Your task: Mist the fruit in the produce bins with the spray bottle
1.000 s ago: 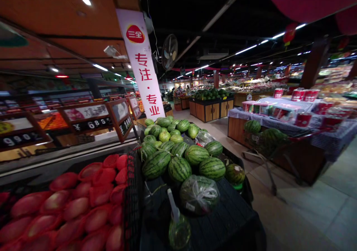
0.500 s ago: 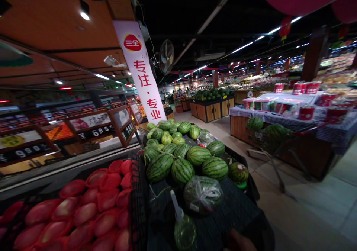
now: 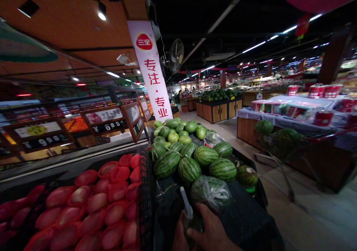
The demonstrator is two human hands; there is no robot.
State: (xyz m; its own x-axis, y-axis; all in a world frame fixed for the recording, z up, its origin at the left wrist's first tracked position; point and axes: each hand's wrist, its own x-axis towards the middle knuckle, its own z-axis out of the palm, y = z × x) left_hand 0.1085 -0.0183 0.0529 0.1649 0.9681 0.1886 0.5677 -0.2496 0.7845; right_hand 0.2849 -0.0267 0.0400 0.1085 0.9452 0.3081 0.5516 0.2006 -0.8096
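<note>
Here we are with our right hand (image 3: 208,230), its fingers (image 3: 214,225) curled shut around a bagged green melon (image 3: 195,223) at the front of the black mesh counter (image 3: 245,210), one bagged watermelon (image 3: 211,193) lying just ahead and the loose watermelons (image 3: 189,150) heaped unbagged beyond.

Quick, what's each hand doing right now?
Left hand: not in view.
Right hand: closed around a small round green fruit in clear plastic.
</note>
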